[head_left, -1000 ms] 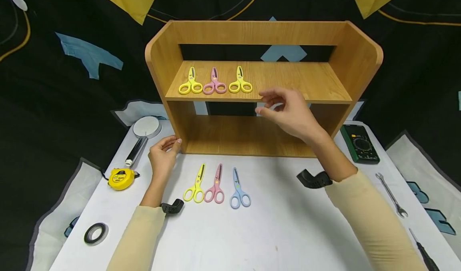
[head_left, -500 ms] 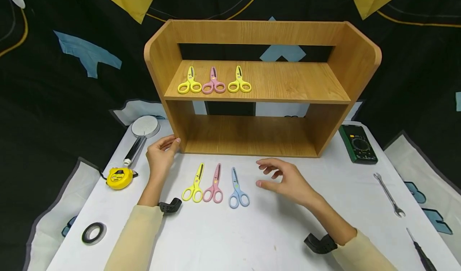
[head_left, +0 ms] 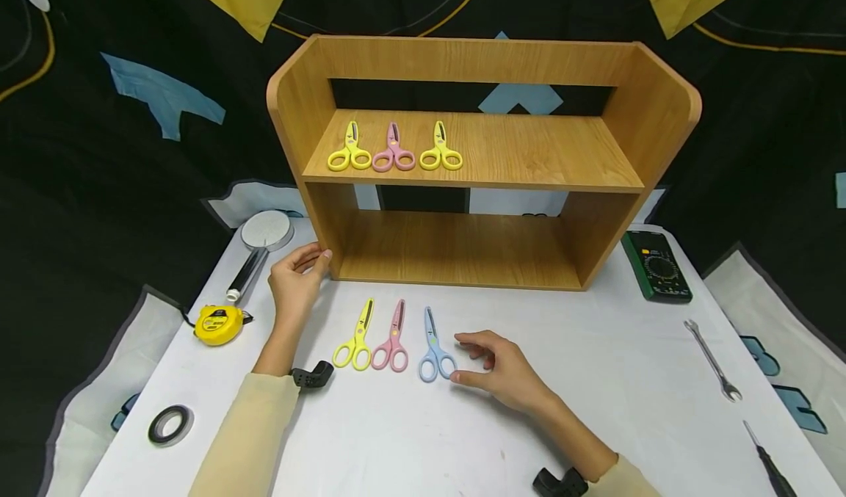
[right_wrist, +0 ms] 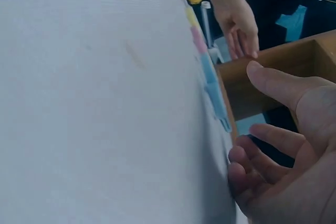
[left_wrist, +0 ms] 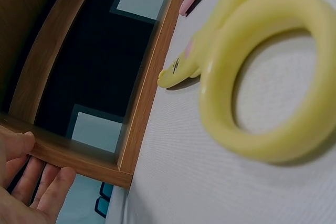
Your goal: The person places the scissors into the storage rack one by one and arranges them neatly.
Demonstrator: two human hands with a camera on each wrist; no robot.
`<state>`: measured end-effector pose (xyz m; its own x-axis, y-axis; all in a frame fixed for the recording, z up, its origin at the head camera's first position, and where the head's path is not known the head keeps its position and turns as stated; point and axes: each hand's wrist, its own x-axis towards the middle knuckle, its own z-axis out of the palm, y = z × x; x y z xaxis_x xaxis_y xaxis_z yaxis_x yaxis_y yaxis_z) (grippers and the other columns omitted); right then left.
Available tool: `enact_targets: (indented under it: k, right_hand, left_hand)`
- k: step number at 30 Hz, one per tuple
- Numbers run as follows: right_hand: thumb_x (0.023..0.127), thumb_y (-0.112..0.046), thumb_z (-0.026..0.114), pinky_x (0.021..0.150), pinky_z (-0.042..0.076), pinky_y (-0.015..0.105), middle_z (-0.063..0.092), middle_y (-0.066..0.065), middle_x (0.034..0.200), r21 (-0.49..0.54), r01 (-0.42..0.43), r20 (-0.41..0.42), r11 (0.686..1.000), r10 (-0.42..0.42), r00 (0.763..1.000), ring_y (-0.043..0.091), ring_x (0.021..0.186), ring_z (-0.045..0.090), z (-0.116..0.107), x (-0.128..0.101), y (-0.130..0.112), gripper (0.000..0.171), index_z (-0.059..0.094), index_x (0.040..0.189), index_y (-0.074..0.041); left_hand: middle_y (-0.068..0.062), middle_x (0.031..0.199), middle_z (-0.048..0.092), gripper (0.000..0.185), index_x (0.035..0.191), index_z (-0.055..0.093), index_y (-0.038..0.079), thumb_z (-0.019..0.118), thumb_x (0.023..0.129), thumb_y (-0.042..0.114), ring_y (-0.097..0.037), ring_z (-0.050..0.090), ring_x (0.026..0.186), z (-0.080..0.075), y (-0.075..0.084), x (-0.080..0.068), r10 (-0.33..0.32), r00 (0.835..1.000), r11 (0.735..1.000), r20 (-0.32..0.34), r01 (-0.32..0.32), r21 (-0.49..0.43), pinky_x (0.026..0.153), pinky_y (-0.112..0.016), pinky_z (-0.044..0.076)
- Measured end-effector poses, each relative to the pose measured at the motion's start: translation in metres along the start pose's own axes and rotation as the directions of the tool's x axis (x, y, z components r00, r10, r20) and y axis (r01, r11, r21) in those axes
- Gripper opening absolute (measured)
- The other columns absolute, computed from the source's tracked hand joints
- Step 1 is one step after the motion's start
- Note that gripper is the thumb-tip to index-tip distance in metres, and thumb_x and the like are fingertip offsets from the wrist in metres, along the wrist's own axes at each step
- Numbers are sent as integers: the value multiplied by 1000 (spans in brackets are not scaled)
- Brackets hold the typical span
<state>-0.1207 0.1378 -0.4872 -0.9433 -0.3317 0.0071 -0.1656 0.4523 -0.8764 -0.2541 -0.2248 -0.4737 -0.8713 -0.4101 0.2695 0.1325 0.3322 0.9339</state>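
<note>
A wooden shelf (head_left: 463,251) stands at the back of the table. My left hand (head_left: 295,280) pinches the lower front edge of its left side panel, thumb on one face and fingers on the other, as the left wrist view shows. My right hand (head_left: 502,372), fingers loosely bent and holding nothing, is just right of the blue scissors (head_left: 432,350), thumb tip right at their handle loop. Pink scissors (head_left: 394,339) and yellow scissors (head_left: 358,339) lie left of them. On the upper shelf board lie yellow scissors (head_left: 349,148), pink scissors (head_left: 393,150) and more yellow scissors (head_left: 440,148) in a row.
Along the left are a magnifying glass (head_left: 266,230), a yellow tape measure (head_left: 219,325) and a roll of black tape (head_left: 170,425). A multimeter (head_left: 657,268), a wrench (head_left: 714,360) and a screwdriver (head_left: 769,460) line the right side.
My right hand has come down from the upper shelf board to the table and moved left to beside the blue scissors. The left hand stays on the side panel.
</note>
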Motion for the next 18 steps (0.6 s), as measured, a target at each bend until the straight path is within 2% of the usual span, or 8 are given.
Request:
enact_targets:
  k: [3, 9, 14, 18]
  right_hand:
    - [79, -34, 91, 80, 48, 25, 69, 1, 113, -29, 2, -12, 1000, -2, 1000, 20, 99, 55, 7, 1, 3, 61, 70, 132, -12]
    - [76, -31, 92, 90, 49, 31, 69, -2, 115, -137, 7, -39, 991, -13, 999, 14, 101, 54, 18, 6, 1, 58, 73, 128, -13]
    - [77, -29, 92, 86, 46, 30, 64, -3, 115, -235, 2, -39, 972, -12, 999, 12, 98, 49, 24, 7, -2, 55, 74, 126, -13]
    - [77, -25, 92, 82, 45, 28, 64, -2, 112, -263, 7, -47, 965, -21, 999, 12, 95, 48, 27, 7, -4, 47, 77, 120, -12]
  left_hand:
    - [-13, 109, 79, 29, 114, 78, 9, 81, 91, 26, -11, 75, 96, 0, -1, 1, 1, 1000, 1000, -2, -1, -5, 72, -10, 58]
    - [-12, 108, 79, 28, 113, 78, 9, 81, 91, 26, -9, 75, 95, 0, 2, 1, -2, 1000, 1000, -11, 2, -18, 72, -10, 58]
    - [-13, 108, 78, 27, 113, 79, 10, 81, 91, 25, -7, 74, 93, 0, -1, 0, 1, 1000, 1000, -7, -1, -17, 72, -9, 57]
    - [-12, 107, 79, 27, 114, 79, 10, 81, 91, 25, -2, 73, 90, 1, -3, -1, 8, 1000, 1000, -10, -8, -14, 72, -10, 57]
